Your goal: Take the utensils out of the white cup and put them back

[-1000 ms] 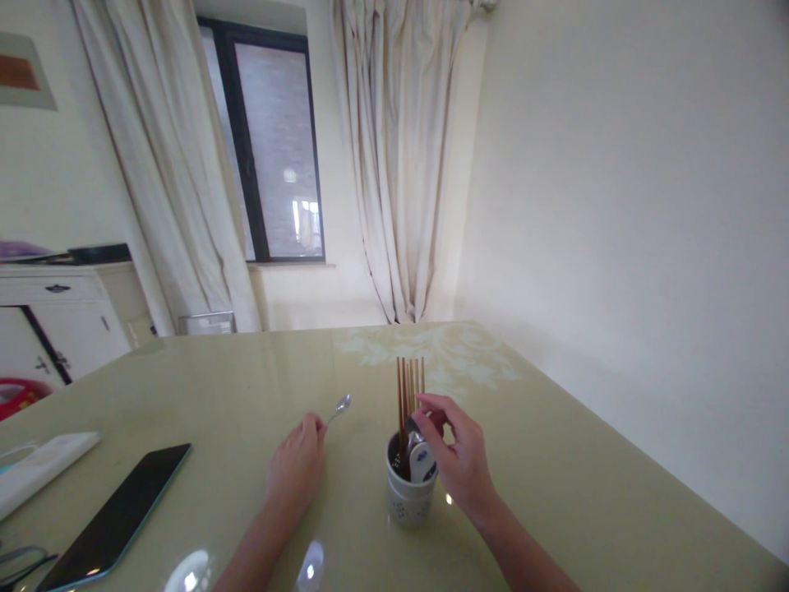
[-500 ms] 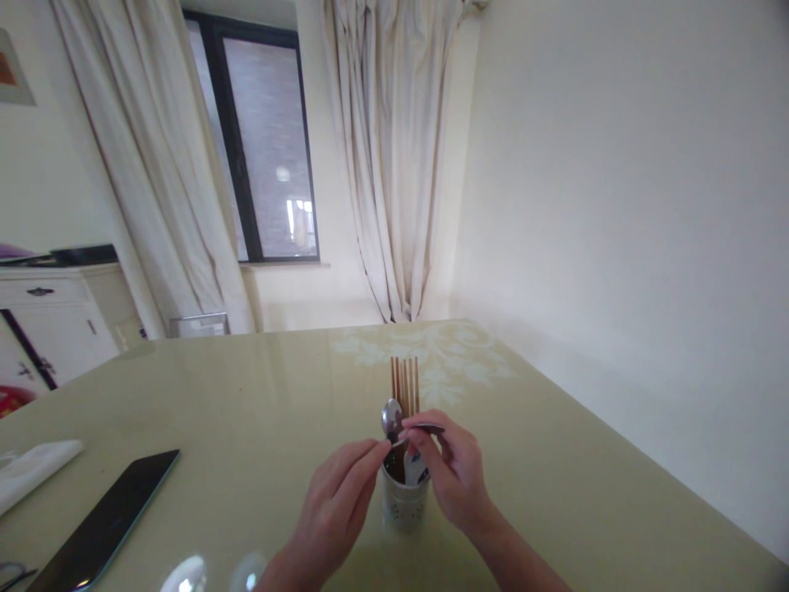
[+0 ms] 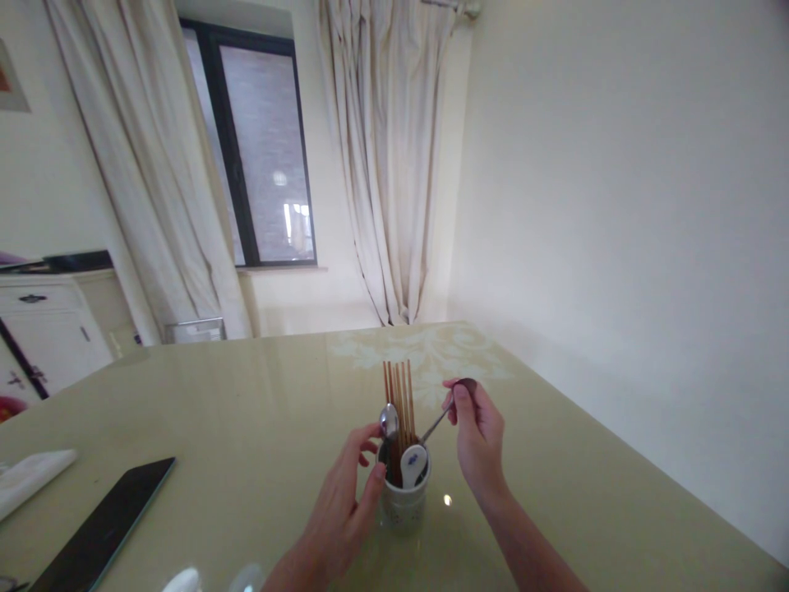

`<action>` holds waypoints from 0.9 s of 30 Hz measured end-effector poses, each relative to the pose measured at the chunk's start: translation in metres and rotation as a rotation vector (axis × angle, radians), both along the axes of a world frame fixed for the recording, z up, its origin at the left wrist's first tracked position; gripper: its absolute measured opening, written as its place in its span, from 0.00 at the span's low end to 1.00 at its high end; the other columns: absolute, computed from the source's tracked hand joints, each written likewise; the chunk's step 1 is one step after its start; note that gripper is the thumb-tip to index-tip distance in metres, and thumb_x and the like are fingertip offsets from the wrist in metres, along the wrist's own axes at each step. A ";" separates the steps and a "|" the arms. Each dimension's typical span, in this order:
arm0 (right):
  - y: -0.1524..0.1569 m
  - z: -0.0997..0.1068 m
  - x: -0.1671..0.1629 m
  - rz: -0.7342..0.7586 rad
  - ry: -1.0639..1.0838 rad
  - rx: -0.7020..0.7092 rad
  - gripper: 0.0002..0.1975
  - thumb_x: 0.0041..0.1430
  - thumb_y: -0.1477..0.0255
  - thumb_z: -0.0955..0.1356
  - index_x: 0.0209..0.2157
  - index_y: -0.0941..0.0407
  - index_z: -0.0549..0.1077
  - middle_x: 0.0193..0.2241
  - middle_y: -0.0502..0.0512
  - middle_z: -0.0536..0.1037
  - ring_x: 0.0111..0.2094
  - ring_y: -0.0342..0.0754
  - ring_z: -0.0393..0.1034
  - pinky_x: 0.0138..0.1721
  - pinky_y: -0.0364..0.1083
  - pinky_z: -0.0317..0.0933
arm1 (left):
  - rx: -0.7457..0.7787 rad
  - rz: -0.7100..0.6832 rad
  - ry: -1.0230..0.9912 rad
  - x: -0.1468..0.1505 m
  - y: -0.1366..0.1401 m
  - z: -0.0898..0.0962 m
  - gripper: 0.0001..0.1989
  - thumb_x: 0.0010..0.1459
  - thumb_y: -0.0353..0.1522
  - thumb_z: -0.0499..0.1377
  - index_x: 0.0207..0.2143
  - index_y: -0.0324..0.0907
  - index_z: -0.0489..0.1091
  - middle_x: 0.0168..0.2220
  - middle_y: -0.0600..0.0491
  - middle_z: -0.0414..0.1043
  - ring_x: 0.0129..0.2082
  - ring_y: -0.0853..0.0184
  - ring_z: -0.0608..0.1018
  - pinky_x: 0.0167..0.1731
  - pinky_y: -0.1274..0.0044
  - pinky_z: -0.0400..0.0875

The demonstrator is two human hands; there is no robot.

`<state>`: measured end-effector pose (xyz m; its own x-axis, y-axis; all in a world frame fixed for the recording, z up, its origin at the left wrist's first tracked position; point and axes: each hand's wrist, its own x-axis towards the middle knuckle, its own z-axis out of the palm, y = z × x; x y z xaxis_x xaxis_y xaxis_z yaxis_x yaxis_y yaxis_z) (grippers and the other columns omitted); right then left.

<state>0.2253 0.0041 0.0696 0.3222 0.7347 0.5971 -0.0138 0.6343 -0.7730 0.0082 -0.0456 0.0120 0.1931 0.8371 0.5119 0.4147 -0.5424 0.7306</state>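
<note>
A pale patterned cup (image 3: 403, 511) stands upright on the table, holding several wooden chopsticks (image 3: 403, 395), a metal spoon (image 3: 388, 421) with its bowl up, and a white spoon with a blue mark (image 3: 412, 467). My right hand (image 3: 482, 436) pinches a second metal spoon (image 3: 439, 421) at its bowl end, right of the cup. That spoon slants down, its handle end at the cup's mouth. At the cup's left side is my left hand (image 3: 340, 501), fingers apart. Its thumb is by the rim and its fingertips are close to the first metal spoon; whether they touch is unclear.
A dark flat tablet-like device (image 3: 108, 526) lies on the glossy table (image 3: 259, 427) at left, beside a white object (image 3: 34, 481). Shiny white objects (image 3: 183, 580) show at the bottom edge. A wall (image 3: 616, 247) runs along the table's right side.
My right hand has moved up and right with the metal spoon, away from my left hand. My left hand's fingers have spread at the cup's side. The white spoon now shows more fully.
</note>
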 end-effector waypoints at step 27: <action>0.012 -0.031 -0.007 0.177 -0.118 -0.092 0.27 0.70 0.47 0.66 0.47 0.56 0.81 0.28 0.53 0.79 0.25 0.47 0.69 0.27 0.44 0.63 | -0.206 -0.163 -0.075 0.000 0.006 -0.008 0.45 0.61 0.52 0.65 0.72 0.46 0.52 0.61 0.42 0.74 0.57 0.52 0.76 0.55 0.63 0.70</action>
<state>0.2178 0.0158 0.0391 0.1156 0.8265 0.5510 -0.0242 0.5569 -0.8303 0.0087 -0.0393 0.0040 0.3016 0.8860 0.3521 0.2748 -0.4344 0.8578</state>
